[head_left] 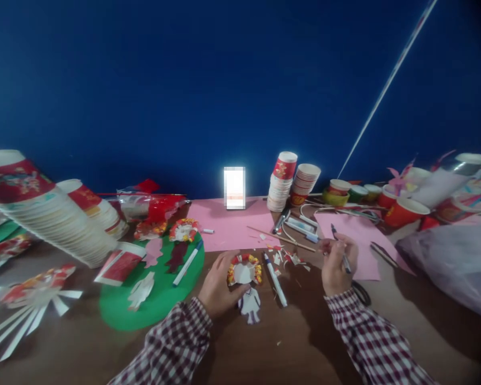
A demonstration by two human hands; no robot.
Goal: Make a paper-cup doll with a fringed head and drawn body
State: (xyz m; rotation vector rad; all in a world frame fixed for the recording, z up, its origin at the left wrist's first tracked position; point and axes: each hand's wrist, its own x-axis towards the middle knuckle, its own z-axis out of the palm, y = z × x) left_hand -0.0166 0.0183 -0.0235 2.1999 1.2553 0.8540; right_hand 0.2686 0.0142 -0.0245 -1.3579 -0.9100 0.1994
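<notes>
My left hand [216, 291] is closed at the left edge of a paper-cup figure, gripping it at the table. Its cup-like head [244, 272] has a curled red and yellow rim, and a white paper body [249, 306] with dark outlines lies just below. Off to the right, my right hand [337, 264] is raised with its fingers wrapped round a slim dark-tipped pen [347, 264]. Between the hands lies a white marker [275, 279] with a dark cap, near some paper scraps [291, 258].
A green paper circle [152, 310] with paper cut-outs and a marker lies left. Stacked paper cups [44, 214] lean at far left; more cup stacks [282, 182] stand behind. A lit phone [234, 187] stands by pink paper [220, 235]. A plastic bag [452, 262] bulges at right.
</notes>
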